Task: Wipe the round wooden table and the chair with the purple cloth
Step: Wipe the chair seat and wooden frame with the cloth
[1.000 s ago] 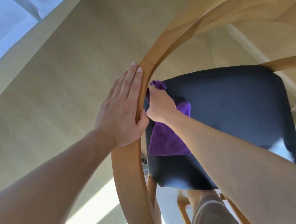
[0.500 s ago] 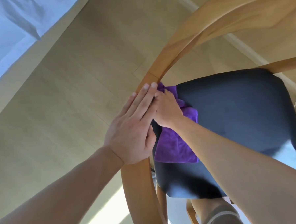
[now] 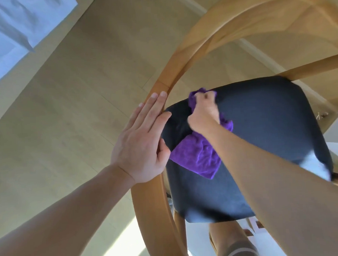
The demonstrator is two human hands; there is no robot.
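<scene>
While left hand (image 3: pixel 141 145) flat, right hand (image 3: pixel 203 114) fisted.

Below you lies a pale wood-plank floor (image 3: pixel 69 105), with white fabric (image 3: pixel 12 32) at its upper-left edge, a light baseboard (image 3: pixel 254 45) crossing its far right side, and a bright patch of sunlight (image 3: pixel 119 246) on its lower part.

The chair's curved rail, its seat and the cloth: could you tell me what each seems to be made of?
Curved rail: looks like smooth finished wood, with visible grain and a joint line.
Seat: dark, matte padded cover, fabric or leatherette, unclear.
Purple cloth: probably microfibre, fuzzy and crumpled.
</scene>
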